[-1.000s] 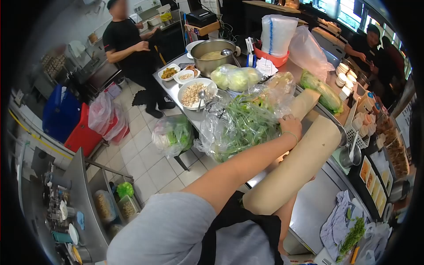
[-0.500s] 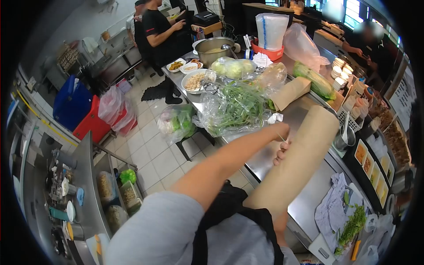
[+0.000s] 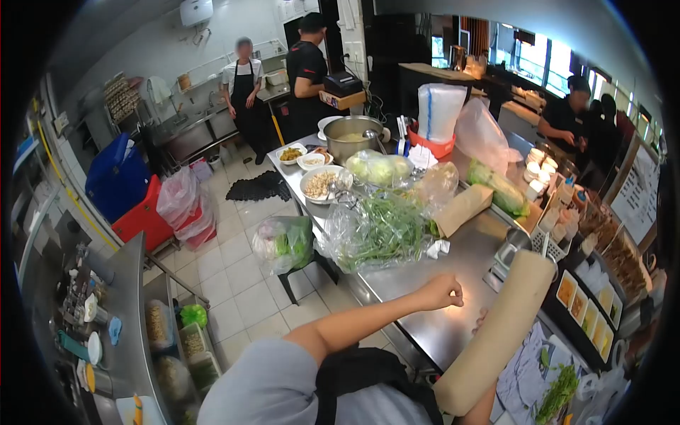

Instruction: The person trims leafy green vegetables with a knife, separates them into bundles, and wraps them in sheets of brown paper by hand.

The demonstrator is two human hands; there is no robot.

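Note:
A long roll of brown paper (image 3: 499, 333) slants across my right side, from near my waist up over the steel counter. My right hand (image 3: 481, 320) is mostly hidden behind it; only some curled fingers show at its left side, with my right forearm running beneath. Left of the roll, my left hand (image 3: 442, 292) hovers above the counter, fingers closed with thumb and fingertips together. Whatever is in that pinch, if anything, is too small to make out.
The steel counter (image 3: 425, 333) bears bagged leafy greens (image 3: 386, 230), a brown paper packet (image 3: 464, 211), a large pot (image 3: 348, 146) and bowls. Sauce trays (image 3: 577, 308) and herbs on a cloth (image 3: 557, 393) lie right. A bagged stool (image 3: 301, 280) stands left. Several people stand farther back.
My left hand has moved away from my right fingers; a thin pale strand between them no longer shows. The paper roll sits lower and farther right in view. My view has tilted up.

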